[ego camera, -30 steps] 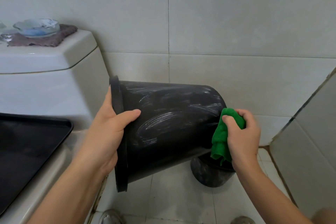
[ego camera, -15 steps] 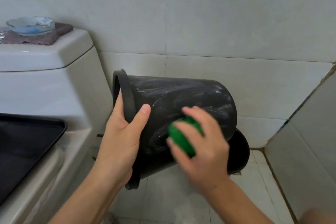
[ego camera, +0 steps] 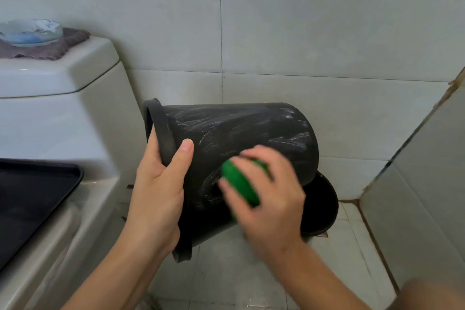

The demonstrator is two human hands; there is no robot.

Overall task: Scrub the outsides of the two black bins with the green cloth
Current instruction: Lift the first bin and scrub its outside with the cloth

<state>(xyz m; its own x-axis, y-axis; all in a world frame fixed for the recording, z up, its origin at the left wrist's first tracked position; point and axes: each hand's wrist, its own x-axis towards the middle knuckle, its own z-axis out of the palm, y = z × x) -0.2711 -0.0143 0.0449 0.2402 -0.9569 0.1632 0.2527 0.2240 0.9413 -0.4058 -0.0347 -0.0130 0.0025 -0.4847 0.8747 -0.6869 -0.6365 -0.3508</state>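
Observation:
A black bin [ego camera: 251,131] is held on its side in the air, rim to the left, its wall streaked with wet smears. My left hand [ego camera: 158,191] grips it at the rim, thumb on the outer wall. My right hand [ego camera: 271,199] holds a bunched green cloth [ego camera: 239,184] pressed against the bin's near side; the hand is motion-blurred. The second black bin [ego camera: 324,206] stands on the floor behind and below, mostly hidden by the first bin and my right hand.
A white toilet [ego camera: 63,113] fills the left, its cistern lid carrying a glass dish [ego camera: 30,31] on a mauve cloth [ego camera: 63,43]. A black tray [ego camera: 32,196] lies on the toilet's lid. Tiled walls close the back and right; pale floor tiles [ego camera: 226,272] lie below.
My right hand brought the cloth from the bin's base end to the middle of its near side and rubs there. The bin tilted and shifted slightly, exposing more of the second bin.

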